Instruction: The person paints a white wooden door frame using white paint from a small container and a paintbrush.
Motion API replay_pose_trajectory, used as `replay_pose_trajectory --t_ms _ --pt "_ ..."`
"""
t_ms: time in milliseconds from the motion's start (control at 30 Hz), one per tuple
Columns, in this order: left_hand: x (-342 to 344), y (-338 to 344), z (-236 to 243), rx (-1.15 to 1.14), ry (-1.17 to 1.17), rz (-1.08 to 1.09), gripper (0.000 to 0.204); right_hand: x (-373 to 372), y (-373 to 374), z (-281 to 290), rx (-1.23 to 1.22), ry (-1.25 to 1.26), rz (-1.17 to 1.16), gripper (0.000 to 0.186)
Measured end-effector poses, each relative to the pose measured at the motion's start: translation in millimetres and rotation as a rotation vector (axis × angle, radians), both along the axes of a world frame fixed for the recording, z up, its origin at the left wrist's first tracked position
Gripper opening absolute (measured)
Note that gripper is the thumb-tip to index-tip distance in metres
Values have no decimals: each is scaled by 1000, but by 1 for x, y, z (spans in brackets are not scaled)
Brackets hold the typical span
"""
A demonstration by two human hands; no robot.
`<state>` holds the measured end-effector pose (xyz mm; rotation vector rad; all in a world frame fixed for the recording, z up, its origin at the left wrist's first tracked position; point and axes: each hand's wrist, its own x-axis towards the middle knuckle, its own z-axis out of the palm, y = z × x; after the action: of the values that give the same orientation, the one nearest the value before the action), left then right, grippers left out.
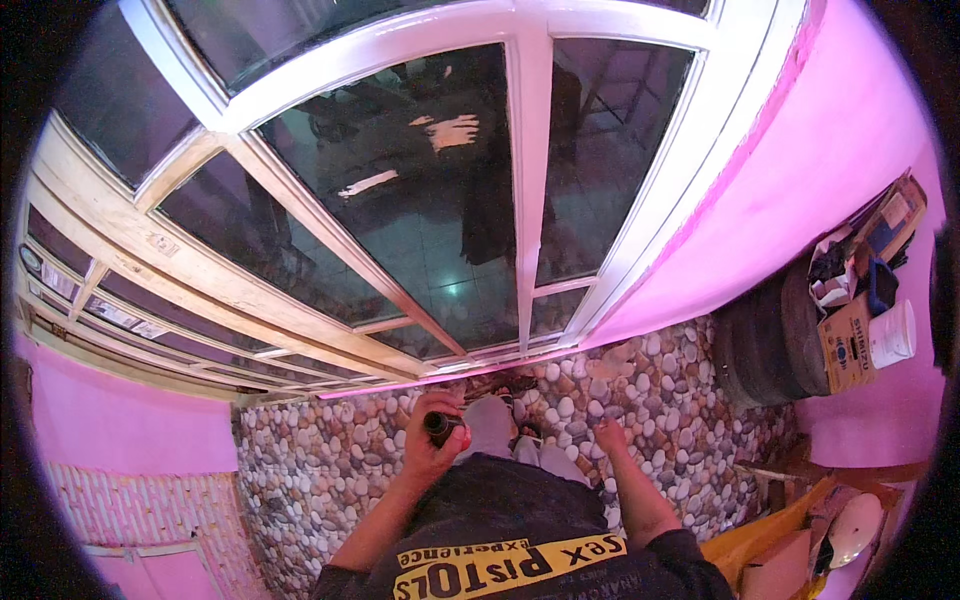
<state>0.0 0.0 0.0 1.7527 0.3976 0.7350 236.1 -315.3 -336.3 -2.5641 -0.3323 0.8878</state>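
My left hand (430, 450) is wrapped round a small dark cylindrical container (440, 428) with some red on it, held upright in front of my lap. My right hand (610, 436) hangs over the pebble-patterned floor (580, 385), away from the container; its fingers are too small and foreshortened to read. Below me are my dark printed T-shirt, light trousers and sandalled feet. In front stands a white-framed glass door or window (530, 150) with dark panes and worn cream paint at the left.
Pink walls (130, 400) flank me. At the right, stacked tyres (750, 350) carry or stand beside cardboard boxes (840, 350) and a white bucket (890, 335). At the lower right are a yellow surface (730, 550), more cardboard and a pale rounded object (855, 525).
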Motion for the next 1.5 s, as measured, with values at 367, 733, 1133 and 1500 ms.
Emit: replay_pose_trajectory --t_ms 367,733,1133,1500 --pt "0 -12 -19 -125 -10 21 28 -13 -7 34 -88 25 141 46" --pt "-18 2 -3 -339 14 -173 29 -5 -2 30 30 47 106 38" --pt "-50 53 11 -87 -6 -418 24 -169 129 225 595 -4 -207 42" --pt "-67 17 -10 29 -128 -915 23 -329 91 227 618 -244 -535 28"
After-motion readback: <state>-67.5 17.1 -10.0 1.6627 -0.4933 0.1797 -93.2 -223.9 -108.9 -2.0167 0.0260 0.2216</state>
